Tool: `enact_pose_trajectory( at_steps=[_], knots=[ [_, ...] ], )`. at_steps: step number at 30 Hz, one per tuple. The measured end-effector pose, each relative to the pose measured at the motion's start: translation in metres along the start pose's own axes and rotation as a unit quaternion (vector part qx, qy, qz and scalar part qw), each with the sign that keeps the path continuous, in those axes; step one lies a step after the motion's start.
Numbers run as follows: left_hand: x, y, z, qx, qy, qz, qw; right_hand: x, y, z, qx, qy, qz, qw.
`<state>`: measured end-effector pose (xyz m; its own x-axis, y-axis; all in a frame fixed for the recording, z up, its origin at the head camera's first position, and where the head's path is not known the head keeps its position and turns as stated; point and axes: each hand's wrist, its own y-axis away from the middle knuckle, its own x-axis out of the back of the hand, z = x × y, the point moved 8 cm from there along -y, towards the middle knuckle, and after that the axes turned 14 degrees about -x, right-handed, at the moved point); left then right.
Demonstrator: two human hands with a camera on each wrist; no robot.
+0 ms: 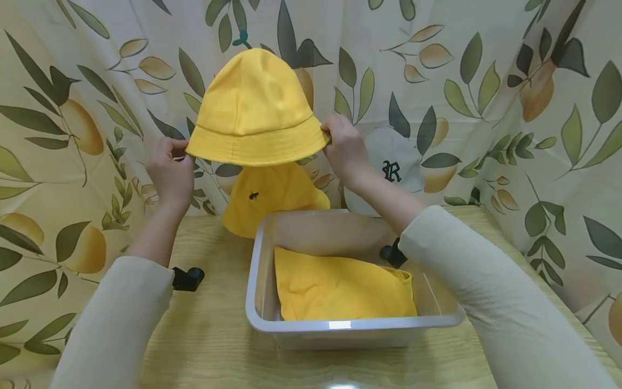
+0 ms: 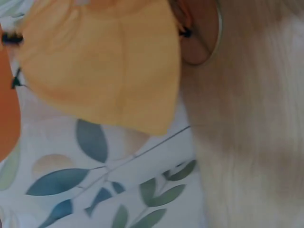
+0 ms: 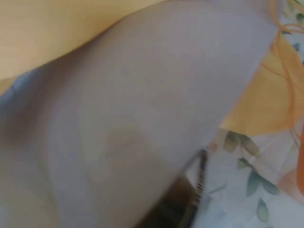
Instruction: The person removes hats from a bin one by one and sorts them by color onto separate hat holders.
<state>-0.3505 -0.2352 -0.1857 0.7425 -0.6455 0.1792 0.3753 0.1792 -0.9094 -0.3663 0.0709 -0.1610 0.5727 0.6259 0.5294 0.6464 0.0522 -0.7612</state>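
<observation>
A plain yellow bucket hat [image 1: 257, 102], brim down, hangs in the air above the far side of a plastic bin. At the left end of its brim, my left hand [image 1: 171, 170] pinches the edge. The brim's right end is pinched by my right hand [image 1: 346, 151]. Beneath it, another yellow hat [image 1: 286, 192] with a small dark insect mark stands behind the bin. Folded flat inside the bin lies a yellow piece of fabric, apparently a hat [image 1: 340, 289]. Both wrist views are blurred; yellow fabric [image 2: 104, 66] fills much of the left one's top.
The pale translucent bin [image 1: 359, 324] sits on a wood-grain table [image 1: 209, 335]. Behind its right side a white cap [image 1: 384, 156] with a black letter leans near the leaf-patterned curtain [image 1: 534, 162]. That curtain encloses the back and both sides.
</observation>
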Motion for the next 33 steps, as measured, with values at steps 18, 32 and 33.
enact_pose_trajectory(
  at_steps=[18, 32, 33],
  knots=[
    [-0.038, 0.069, -0.052, 0.077, 0.000, -0.120, 0.9898, -0.060, 0.035, 0.033, -0.054, 0.138, -0.167, 0.9748],
    [-0.061, 0.127, -0.069, 0.069, 0.013, -0.213, 0.9745, -0.085, 0.078, 0.029, 0.110, 0.215, -0.169, 0.9557],
    [-0.063, 0.130, -0.069, 0.066, 0.014, -0.222, 0.9726, -0.086, 0.078, 0.030, 0.108, 0.217, -0.177, 0.9539]
  ],
)
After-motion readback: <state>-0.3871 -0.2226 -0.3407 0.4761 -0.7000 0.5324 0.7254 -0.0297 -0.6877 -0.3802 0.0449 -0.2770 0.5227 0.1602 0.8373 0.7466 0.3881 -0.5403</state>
